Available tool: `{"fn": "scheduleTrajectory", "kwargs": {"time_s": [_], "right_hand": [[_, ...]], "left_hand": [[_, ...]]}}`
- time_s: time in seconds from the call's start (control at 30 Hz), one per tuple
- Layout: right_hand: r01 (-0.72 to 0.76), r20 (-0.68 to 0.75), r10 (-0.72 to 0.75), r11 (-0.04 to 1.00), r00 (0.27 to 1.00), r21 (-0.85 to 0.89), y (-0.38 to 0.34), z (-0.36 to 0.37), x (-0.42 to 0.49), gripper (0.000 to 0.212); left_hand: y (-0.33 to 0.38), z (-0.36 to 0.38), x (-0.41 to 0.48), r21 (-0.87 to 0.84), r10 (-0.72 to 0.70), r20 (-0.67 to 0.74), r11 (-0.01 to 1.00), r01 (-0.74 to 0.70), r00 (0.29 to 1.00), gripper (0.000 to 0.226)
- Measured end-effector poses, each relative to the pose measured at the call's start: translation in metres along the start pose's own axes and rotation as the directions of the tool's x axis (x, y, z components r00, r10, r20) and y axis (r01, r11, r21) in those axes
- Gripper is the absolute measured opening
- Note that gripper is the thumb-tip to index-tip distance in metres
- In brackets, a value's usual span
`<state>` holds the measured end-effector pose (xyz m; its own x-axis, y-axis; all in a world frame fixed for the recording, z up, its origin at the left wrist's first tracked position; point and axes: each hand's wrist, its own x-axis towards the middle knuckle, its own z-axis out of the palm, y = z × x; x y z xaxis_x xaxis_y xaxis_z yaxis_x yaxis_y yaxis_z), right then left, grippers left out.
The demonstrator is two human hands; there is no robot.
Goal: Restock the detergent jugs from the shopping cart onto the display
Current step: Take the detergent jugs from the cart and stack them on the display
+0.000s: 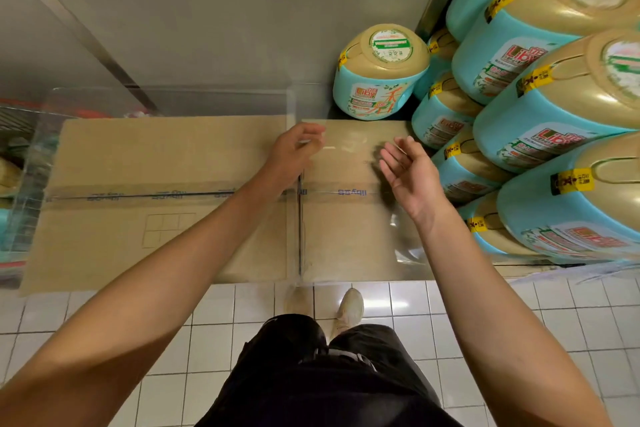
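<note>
Closest to you are your black shorts and one pale shoe on the white tiled floor. Both bare forearms reach forward over two sealed cardboard boxes lying side by side.

Your left hand sits at the far top edge of the clear divider that stands between the boxes. Its fingers are curled there, but you cannot tell whether they actually pinch the panel. Your right hand hangs released over the right box, palm turned toward the left hand, fingers loosely spread and holding nothing.

The left box is the wider one. A strip of printed tape runs across both lids.

Just behind the right box, one detergent jug, turquoise with a gold cap, stands upright against the grey wall. It is just beside a tall stack of matching jugs that fills the right side, the rows leaning out toward you. At the far left edge a wire basket shows, its contents too blurred to name.
</note>
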<state>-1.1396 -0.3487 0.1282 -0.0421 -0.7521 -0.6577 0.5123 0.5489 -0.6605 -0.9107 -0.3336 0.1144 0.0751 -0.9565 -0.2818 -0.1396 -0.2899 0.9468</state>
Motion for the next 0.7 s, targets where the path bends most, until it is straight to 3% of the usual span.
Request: {"fn": "scheduleTrajectory", "kwargs": {"time_s": [0.5, 0.7], "right_hand": [[0.08, 0.117, -0.058, 0.978, 0.991, -0.192, 0.051, -0.024, -0.078, 0.021], [0.146, 0.225, -0.078, 0.941, 0.971, -0.306, 0.062, -0.057, -0.109, 0.018]], "left_hand": [[-0.013, -0.021, -0.127, -0.081, -0.084, 0.087, 0.993, 0.091, 0.993, 0.017], [-0.033, 0.002, -0.182, -0.174, -0.167, -0.074, 0.973, 0.152, 0.983, 0.02]]}}
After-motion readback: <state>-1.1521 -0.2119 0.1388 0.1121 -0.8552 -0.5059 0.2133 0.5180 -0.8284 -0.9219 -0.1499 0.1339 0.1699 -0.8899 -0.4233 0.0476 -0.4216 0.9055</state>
